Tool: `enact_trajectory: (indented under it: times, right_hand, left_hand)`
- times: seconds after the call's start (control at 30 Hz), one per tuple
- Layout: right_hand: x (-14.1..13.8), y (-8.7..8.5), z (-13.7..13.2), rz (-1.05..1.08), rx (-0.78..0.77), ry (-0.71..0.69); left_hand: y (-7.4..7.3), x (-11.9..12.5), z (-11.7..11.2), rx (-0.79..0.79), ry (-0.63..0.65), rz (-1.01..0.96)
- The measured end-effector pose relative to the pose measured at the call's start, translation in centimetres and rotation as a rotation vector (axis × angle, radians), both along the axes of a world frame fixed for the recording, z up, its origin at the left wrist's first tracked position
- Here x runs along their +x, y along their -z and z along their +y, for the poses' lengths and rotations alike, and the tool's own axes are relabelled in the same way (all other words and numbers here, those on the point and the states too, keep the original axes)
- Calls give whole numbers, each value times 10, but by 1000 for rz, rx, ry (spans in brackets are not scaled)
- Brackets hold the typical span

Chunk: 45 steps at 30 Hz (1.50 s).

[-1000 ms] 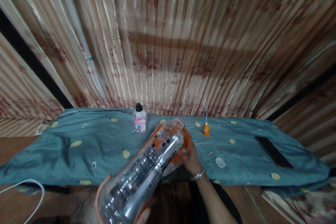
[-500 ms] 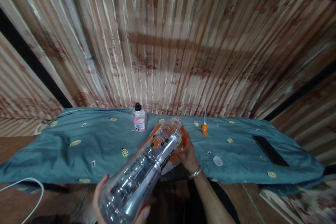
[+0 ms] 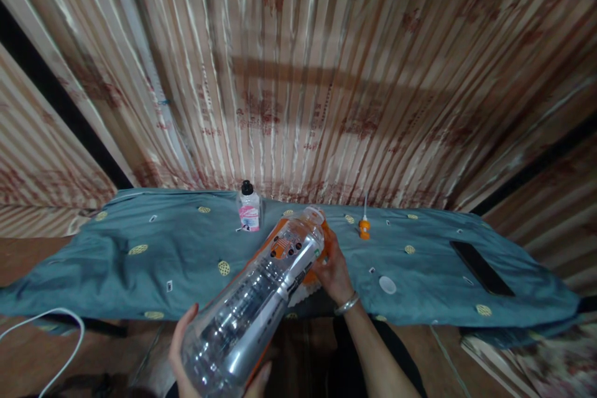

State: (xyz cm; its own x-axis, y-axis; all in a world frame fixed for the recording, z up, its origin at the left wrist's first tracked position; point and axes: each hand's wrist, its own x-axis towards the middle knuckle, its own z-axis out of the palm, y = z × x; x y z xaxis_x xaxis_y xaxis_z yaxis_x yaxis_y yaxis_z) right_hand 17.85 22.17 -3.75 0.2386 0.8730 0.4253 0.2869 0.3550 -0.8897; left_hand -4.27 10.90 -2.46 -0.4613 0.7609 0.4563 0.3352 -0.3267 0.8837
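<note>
A large clear plastic bottle [image 3: 261, 298] lies tilted, its neck pointing away toward the table. My left hand [image 3: 186, 354] cups its wide bottom end near the lower edge of the view. My right hand [image 3: 332, 270] is closed on the bottle's upper part, by an orange label or cloth [image 3: 310, 273] that peeks out beside it. A bangle circles the right wrist. The bottle hides most of the fingers of both hands.
A teal cloth [image 3: 140, 261] covers the table. On it stand a small bottle with a pink label [image 3: 249, 211], a small orange nozzle [image 3: 364, 227], a white cap [image 3: 387, 285] and a dark phone [image 3: 482, 267]. Striped curtains hang behind. A white cable [image 3: 56, 336] loops at lower left.
The bottle and both hands have barely shifted; the view has drifted slightly, and my left hand sits a little higher on the bottle's base.
</note>
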Motion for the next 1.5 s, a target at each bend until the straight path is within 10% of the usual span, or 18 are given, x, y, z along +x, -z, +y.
enact_trajectory:
  times: [0.3, 1.0, 1.5]
  right_hand:
    - [1, 0, -2, -50, 22, -16]
    - [-1, -3, 1, -20, -24, 42]
    - [-8, 2, -2, -37, -19, 97]
  left_hand:
    - [38, -37, 12, -79, 167, -35]
    - [-23, 8, 0, -12, 26, -89]
    - [-28, 7, 2, -23, 8, -43]
